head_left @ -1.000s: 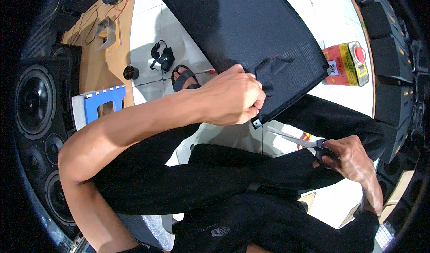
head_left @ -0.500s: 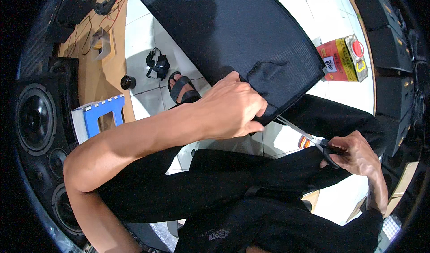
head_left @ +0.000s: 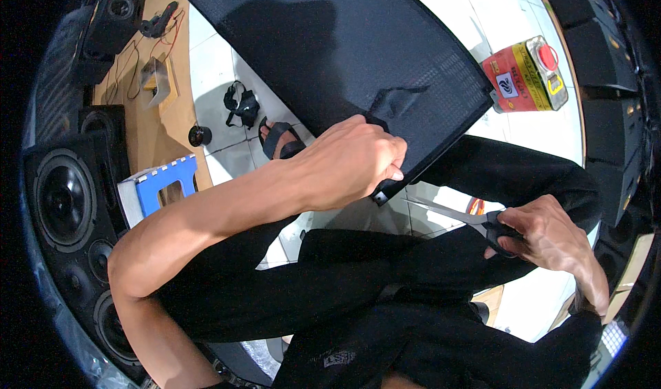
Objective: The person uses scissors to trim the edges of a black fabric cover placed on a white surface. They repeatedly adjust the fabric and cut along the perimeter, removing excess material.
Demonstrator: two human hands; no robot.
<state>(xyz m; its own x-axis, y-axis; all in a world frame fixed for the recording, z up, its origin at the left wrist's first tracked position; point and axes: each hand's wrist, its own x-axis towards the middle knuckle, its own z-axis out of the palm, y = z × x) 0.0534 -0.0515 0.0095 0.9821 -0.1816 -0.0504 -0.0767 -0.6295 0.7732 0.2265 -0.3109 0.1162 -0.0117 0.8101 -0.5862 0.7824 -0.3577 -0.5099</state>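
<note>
A black cloth-covered panel (head_left: 289,51) with a dark border lies at a slant over the white tiles, with loose, wrinkled fabric near its lower corner. My left hand (head_left: 354,155) is closed on that fabric, fingers curled at the corner, its fingertips partly hidden. Below and to the right, my right hand (head_left: 544,230) grips steel scissors with black handles (head_left: 475,218), their blades pointing left, just below the panel's corner. My legs (head_left: 358,279) in black trousers are under both arms, and a sandalled foot (head_left: 274,141) shows beside the panel.
Speakers (head_left: 65,203) stand at left beside a wooden board (head_left: 120,141) with wires, a plastic box and a blue stool (head_left: 155,189). A black strap bundle (head_left: 241,107) and small dark round object (head_left: 200,135) lie nearby. A red tin (head_left: 516,79) and dark boxes (head_left: 606,162) are at right.
The scissor blades reached up to the panel's edge half a second ago and now sit lower, away from it. My left hand's thumb has curled back in. The surroundings have shifted slightly in the view.
</note>
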